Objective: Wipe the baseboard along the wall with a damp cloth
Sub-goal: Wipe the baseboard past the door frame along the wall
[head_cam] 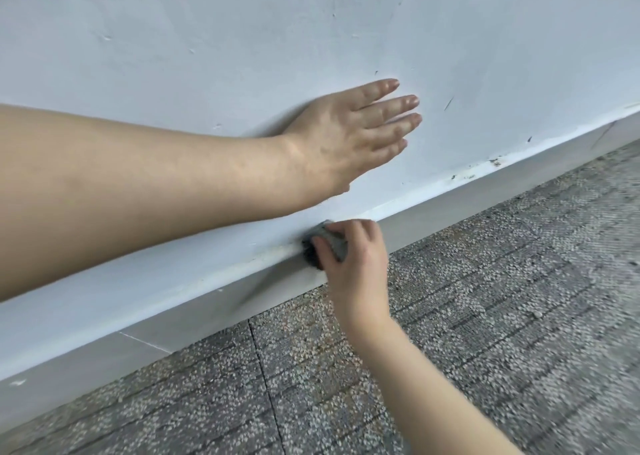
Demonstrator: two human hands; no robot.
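Wiping mid-run along the white painted baseboard (450, 208).
Right hand (353, 260) clenched on bunched grey damp cloth (329, 238) at centre frame; left hand (349, 135) spread flat on pale wall (242, 38); next, probably sliding toward dark specks (495, 161) right.

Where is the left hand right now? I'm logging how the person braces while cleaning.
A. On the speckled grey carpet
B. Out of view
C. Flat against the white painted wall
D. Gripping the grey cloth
C: the left hand lies open, fingers spread, on the white painted wall, while the right hand presses the grey cloth to the white baseboard.
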